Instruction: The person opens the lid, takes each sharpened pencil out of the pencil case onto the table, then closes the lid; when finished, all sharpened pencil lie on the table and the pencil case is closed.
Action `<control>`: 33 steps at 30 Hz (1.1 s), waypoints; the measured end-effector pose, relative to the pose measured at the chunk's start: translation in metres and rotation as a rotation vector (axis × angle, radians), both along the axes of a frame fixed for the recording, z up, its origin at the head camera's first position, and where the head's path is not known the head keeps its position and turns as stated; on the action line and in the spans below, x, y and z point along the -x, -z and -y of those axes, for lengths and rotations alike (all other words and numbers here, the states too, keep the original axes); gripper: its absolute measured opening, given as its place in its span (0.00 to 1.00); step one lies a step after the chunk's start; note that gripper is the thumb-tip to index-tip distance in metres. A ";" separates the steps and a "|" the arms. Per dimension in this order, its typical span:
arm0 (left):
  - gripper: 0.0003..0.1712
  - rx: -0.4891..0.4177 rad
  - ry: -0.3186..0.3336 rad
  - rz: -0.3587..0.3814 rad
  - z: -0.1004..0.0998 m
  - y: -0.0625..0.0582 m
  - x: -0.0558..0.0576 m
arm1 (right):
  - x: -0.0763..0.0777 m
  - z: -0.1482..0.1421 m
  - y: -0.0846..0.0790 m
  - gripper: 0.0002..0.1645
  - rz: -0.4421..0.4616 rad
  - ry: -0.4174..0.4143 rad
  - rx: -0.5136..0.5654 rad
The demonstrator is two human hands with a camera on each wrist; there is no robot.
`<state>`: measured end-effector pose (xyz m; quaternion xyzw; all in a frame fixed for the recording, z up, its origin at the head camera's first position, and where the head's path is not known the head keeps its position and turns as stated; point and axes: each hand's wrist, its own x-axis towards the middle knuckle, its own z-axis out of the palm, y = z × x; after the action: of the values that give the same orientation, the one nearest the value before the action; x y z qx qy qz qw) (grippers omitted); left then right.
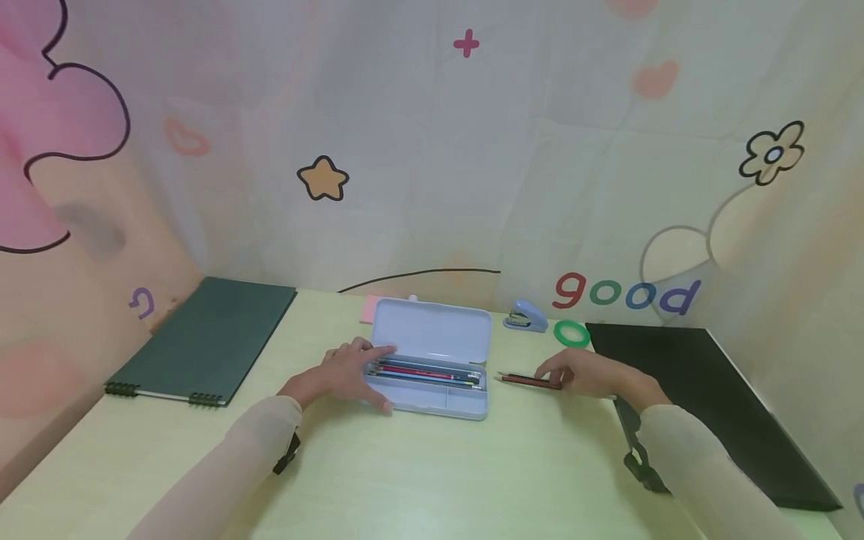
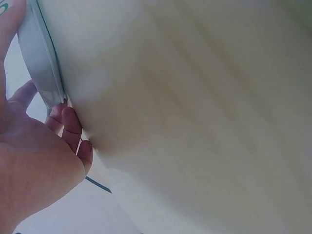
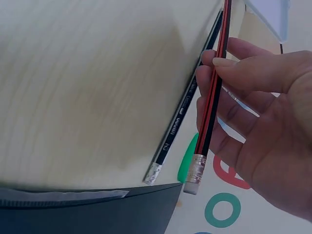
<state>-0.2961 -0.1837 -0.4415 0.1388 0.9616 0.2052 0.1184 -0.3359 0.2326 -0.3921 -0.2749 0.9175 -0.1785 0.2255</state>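
Observation:
A pale blue pencil case (image 1: 432, 330) stands with its lid raised, several pencils (image 1: 418, 372) lying in its rear compartment. My left hand (image 1: 347, 371) holds the case by its left end, thumb at the front edge and index finger reaching over to the lid side. To the right of the case, my right hand (image 1: 590, 373) pinches a red-and-black striped pencil (image 3: 212, 102) between thumb and fingers, its eraser end toward the wrist. A dark pencil (image 3: 178, 119) with a white-tipped end lies on the table right beside that hand's fingertips.
Behind the case are a pink pad (image 1: 367, 309), a blue stapler (image 1: 526, 316) and a green tape roll (image 1: 571, 333). A dark green spiral-bound book (image 1: 209, 337) lies at left; a large black flat board (image 1: 702, 405) lies under the right forearm. A printed curtain hangs behind the table.

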 end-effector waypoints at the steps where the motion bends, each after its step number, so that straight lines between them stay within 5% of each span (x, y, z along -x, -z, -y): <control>1: 0.59 0.000 0.001 0.000 0.000 0.000 0.000 | 0.000 0.000 0.001 0.25 -0.003 -0.004 -0.001; 13: 0.59 -0.003 -0.001 0.003 0.002 0.003 0.001 | -0.001 -0.002 0.008 0.23 -0.067 -0.067 0.000; 33: 0.60 -0.008 0.014 0.002 0.002 0.003 0.003 | -0.008 -0.009 0.019 0.24 -0.201 0.015 -0.012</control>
<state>-0.2988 -0.1860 -0.4441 0.1459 0.9595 0.2085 0.1205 -0.3276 0.2418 -0.4107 -0.2831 0.9385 -0.1464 0.1327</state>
